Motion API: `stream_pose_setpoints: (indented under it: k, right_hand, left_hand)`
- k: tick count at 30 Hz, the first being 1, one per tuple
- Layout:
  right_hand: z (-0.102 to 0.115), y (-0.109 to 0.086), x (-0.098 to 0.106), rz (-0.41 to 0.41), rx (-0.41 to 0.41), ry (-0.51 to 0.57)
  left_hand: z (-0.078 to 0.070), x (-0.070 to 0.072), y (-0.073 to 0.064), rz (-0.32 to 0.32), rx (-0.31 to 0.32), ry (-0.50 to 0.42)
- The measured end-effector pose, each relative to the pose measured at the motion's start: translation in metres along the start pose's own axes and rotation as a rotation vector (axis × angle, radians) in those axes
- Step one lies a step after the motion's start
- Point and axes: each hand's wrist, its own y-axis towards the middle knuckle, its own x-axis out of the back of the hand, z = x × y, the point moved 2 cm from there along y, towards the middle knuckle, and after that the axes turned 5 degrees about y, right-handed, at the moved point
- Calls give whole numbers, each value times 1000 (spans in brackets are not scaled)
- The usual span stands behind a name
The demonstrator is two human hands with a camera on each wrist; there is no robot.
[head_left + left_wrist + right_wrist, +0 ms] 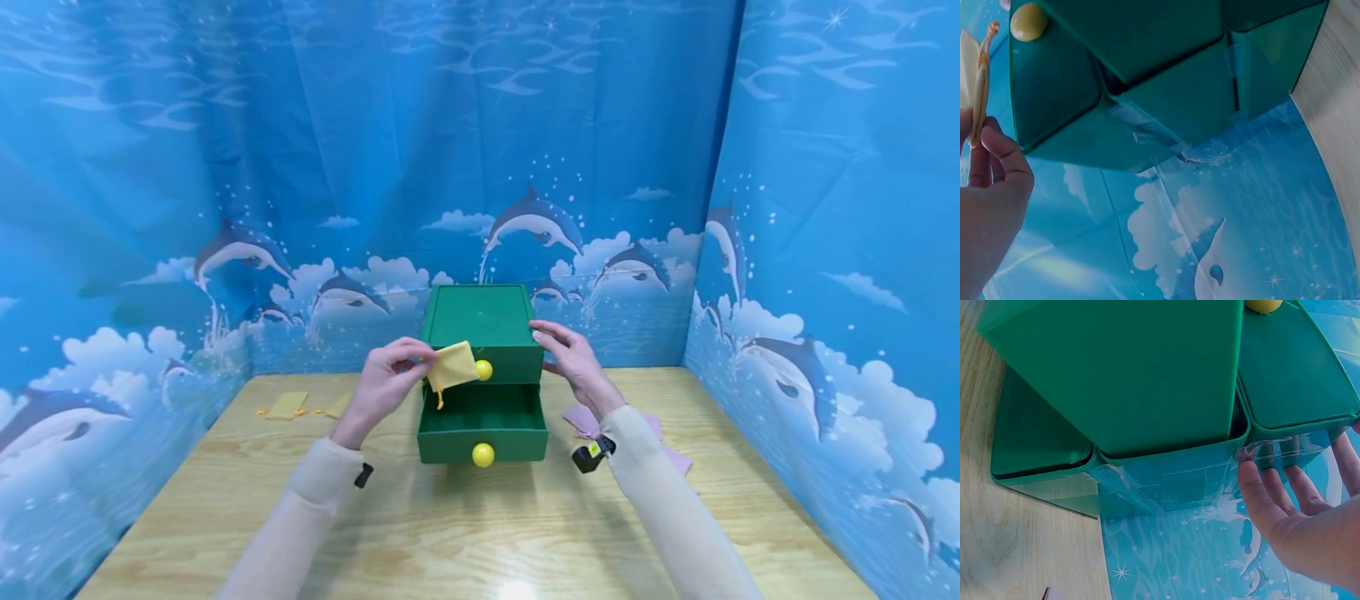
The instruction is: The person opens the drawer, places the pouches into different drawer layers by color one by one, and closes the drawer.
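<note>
A small yellow drawstring pouch [456,365] is pinched between the thumb and fingers of my left hand [384,382]. It is held up before the top drawer's yellow knob [483,370], its orange cord hanging down. Behind it stands a green drawer cabinet [482,312]. One drawer [450,447] under the top one is pulled out; the part of its inside that shows holds nothing visible. My right hand [573,364] touches the cabinet's upper right side with fingers extended. In the right wrist view the fingertips [1247,472] lie along the side wall.
Yellow pouches [287,406] with orange cords lie on the wooden table [375,533] at left. Several lilac cloth pieces [581,422] lie at right, partly behind my right forearm. A blue dolphin-print curtain [360,167] encloses the back and sides.
</note>
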Motion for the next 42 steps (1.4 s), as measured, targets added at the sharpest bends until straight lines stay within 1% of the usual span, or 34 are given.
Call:
stream_pose_setpoints:
  k: [6, 9, 13, 14, 17, 21, 24, 30, 33, 36, 42]
  right_hand:
    - [0, -1, -1, 2, -2, 4]
    - [0, -1, -1, -1, -3, 5]
    - [0, 0, -1, -6, -2, 2]
    - [0, 0, -1, -6, 0, 0]
    - [1, 0, -1, 1, 6, -4]
    - [1, 0, -1, 7, 9, -4]
    - [-1, 1, -1, 0, 8, -3]
    - [-2, 3, 1, -11, 7, -8]
    - [-2, 3, 1, -14, 9, -5]
    - [-2, 3, 1, -14, 9, 4]
    - [-5, 1, 1, -9, -3, 7]
  left_hand:
    - [-5, -15, -3, 88, -14, 52]
    - [-17, -20, -5, 120, -24, 77]
    - [-37, -23, -8, 177, -8, 100]
    - [-41, -24, -8, 195, -1, 108]
    - [-44, -28, -9, 250, 21, 132]
    - [-25, -35, -8, 301, 10, 174]
    - [-9, -40, -7, 325, -14, 200]
    - [-9, -44, -5, 377, -32, 229]
    - [-11, -47, -3, 408, -51, 251]
    - [-12, -49, -2, 423, -66, 275]
    - [-10, -54, -1, 439, -49, 294]
